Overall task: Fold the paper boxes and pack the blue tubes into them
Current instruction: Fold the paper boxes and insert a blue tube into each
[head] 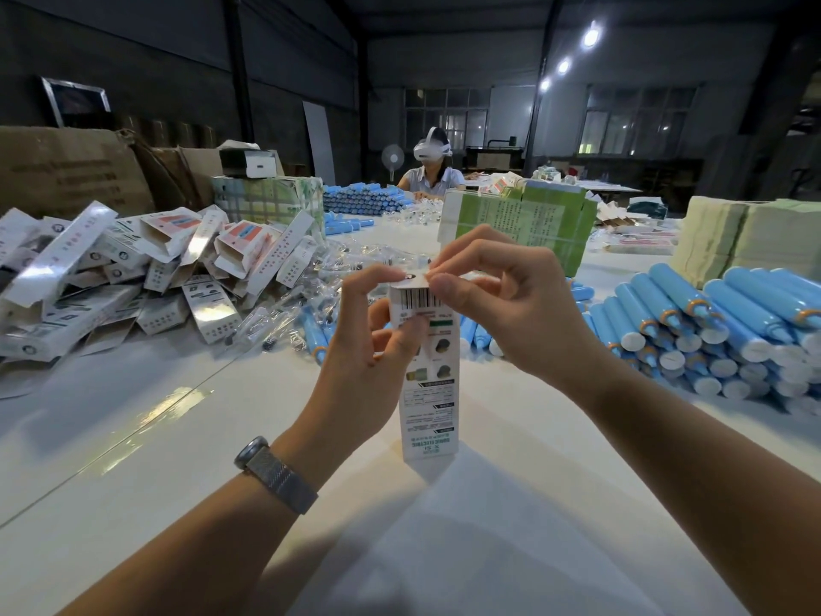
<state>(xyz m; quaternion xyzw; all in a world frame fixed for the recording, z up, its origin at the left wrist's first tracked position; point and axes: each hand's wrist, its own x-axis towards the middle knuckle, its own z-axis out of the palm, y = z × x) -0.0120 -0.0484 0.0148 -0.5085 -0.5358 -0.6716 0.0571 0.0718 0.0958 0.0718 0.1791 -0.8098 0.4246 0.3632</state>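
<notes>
Both grips, left hand [377, 322] and right hand [502, 304], pinch the upright box [428, 393], hiding its top flap.

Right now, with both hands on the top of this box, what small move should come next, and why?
Probably press the top flap down and tuck it in. The left hand grips the upright box near its top while the right hand pinches the flap at the upper end.

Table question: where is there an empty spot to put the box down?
Bare white table lies near the left hand, in front of the pile of folded boxes. The right side is crowded with stacked blue tubes; behind the held box, loose tubes and wrappers clutter it.
</notes>
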